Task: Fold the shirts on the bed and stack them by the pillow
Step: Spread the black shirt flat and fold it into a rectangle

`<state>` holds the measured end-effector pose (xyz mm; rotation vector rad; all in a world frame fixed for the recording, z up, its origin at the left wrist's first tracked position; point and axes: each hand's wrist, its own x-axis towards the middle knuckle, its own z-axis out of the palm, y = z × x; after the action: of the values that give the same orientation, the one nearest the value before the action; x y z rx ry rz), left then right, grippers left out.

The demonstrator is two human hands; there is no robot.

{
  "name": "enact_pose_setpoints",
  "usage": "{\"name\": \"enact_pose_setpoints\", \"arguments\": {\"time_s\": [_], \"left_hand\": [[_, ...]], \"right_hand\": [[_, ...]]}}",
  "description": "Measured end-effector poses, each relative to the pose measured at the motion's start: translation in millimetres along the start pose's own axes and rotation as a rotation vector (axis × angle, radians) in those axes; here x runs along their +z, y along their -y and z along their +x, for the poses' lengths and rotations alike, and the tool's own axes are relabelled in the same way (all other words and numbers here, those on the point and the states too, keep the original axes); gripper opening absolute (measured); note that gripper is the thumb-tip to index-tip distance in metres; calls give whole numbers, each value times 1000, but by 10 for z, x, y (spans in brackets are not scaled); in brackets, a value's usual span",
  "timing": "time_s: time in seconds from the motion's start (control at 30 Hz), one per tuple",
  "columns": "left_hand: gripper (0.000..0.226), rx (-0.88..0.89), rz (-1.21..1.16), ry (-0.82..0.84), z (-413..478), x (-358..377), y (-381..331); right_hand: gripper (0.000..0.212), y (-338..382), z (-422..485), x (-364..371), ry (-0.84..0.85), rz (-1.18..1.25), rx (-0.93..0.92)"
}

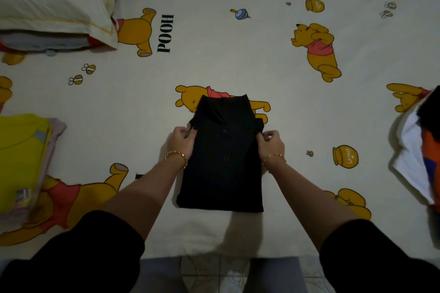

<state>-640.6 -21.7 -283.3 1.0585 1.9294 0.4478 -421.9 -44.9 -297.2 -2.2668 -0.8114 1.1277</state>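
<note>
Black buttoned polo shirt (223,169) is folded narrow, left hand (182,141) and right hand (271,144) pinching its sides; folded yellow shirt stack (21,150) sits left.

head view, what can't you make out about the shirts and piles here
- Clothes pile, head view: cut off by the right edge, so how many shirts remain is unknown.
- Yellow shirt stack, head view: cut off by the left edge.
- Grey fabric, head view: mostly covered by the pillow; kind unclear.
- Black polo shirt, head view: dim light hides its folds; left hand and right hand cover the sleeve edges.
</note>
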Motion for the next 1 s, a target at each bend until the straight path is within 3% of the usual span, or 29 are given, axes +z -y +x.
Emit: {"name": "enact_pose_setpoints", "arguments": {"time_s": [0.17,0.27,0.43,0.63,0.83,1.0], "left_hand": [[38,73,-11,-47,-513,4,369],[23,123,-16,-29,-658,50,464],[34,18,-198,-17,-715,48,340],[18,-70,-239,-79,-926,57,684],[14,13,-292,-186,-1082,17,840],[30,-18,-152,-108,-1115,77,970]], "right_hand": [[28,-289,-446,0,9,40,-1],[28,-409,-636,33,49,36,-43],[18,-411,-724,-17,-11,189,-38],[23,-674,-896,-38,-4,99,112],[22,-778,-1056,-62,-110,48,-14],[35,-863,-1135,-16,-48,24,79]]}}
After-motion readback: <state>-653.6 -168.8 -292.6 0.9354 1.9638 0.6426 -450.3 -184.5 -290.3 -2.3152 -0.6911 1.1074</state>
